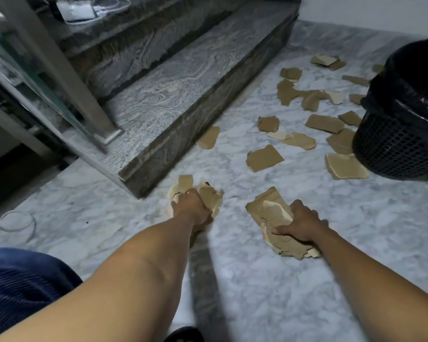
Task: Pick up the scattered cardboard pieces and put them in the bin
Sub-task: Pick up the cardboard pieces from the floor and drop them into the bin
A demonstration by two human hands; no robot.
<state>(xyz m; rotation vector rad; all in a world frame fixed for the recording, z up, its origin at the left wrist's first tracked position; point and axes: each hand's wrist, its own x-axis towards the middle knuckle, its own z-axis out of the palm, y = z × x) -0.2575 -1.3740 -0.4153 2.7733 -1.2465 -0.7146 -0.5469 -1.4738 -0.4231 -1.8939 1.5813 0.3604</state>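
Observation:
My left hand [192,208] is closed on a bunch of torn brown cardboard pieces [209,195] low over the marble floor, near the corner of the bottom step. My right hand [300,222] grips another stack of cardboard pieces [269,211] that rests against the floor. Several more loose cardboard pieces [265,157] lie scattered across the floor toward the far right. The black mesh bin [403,134], lined with a black bag, stands at the right edge, with pieces [346,166] lying against its base.
Grey stone stairs [183,95] rise on the left, with a metal railing post [59,70] and glass panel. A white cable loop [15,222] lies on the floor at left. A white device with cords [77,9] sits on an upper step. My blue-clad knee [17,285] is lower left.

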